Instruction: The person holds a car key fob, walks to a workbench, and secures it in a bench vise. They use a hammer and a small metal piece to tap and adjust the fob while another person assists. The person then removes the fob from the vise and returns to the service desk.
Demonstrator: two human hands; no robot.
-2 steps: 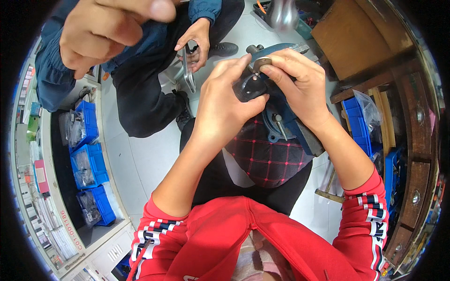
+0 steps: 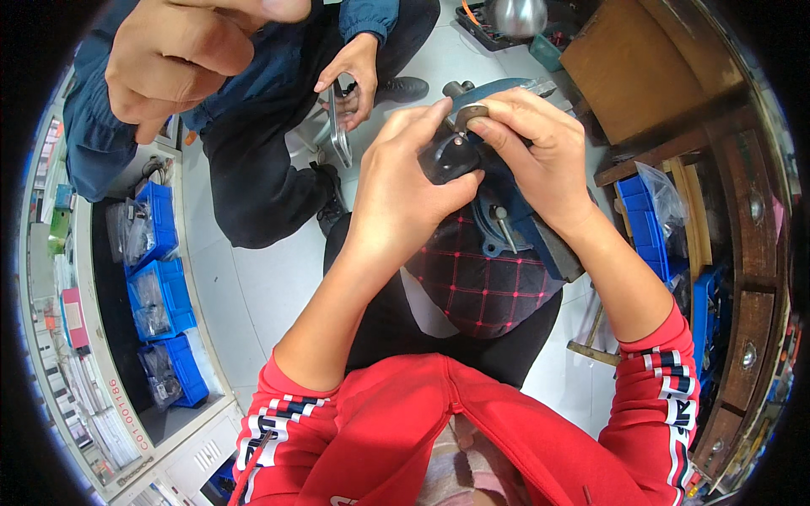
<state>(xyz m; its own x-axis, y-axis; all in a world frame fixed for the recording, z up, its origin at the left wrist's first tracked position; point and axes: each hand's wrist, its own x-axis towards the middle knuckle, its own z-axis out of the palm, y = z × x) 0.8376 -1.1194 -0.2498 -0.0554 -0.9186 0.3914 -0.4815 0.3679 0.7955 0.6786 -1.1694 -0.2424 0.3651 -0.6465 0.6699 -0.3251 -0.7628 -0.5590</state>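
Observation:
My left hand [image 2: 392, 181] is wrapped around a black, rounded, glossy piece [image 2: 451, 158] with a small metal pin on its face; its far side is hidden by my fingers. Between thumb and fingers of my right hand [image 2: 540, 152] is pinched a flat, round-headed, brownish key [image 2: 472, 116]. The key's thin end meets the black piece's upper edge; I cannot tell how deep it goes. Directly beneath both hands stands a blue bench vise [image 2: 498, 202] with a metal handle bar.
Another person's closed hand [image 2: 181, 63] hangs at upper left; their other hand [image 2: 359, 76] holds a phone [image 2: 338, 126]. Blue bins [image 2: 160, 295] line the left, another blue bin [image 2: 643, 223] the right. Wooden drawers [image 2: 747, 354] stand far right. A shiny silver round object [image 2: 517, 14] shows at top.
The silver round object at the top has shifted upward and is sharper. The other person's closed hand has moved slightly. My own hands stay in place.

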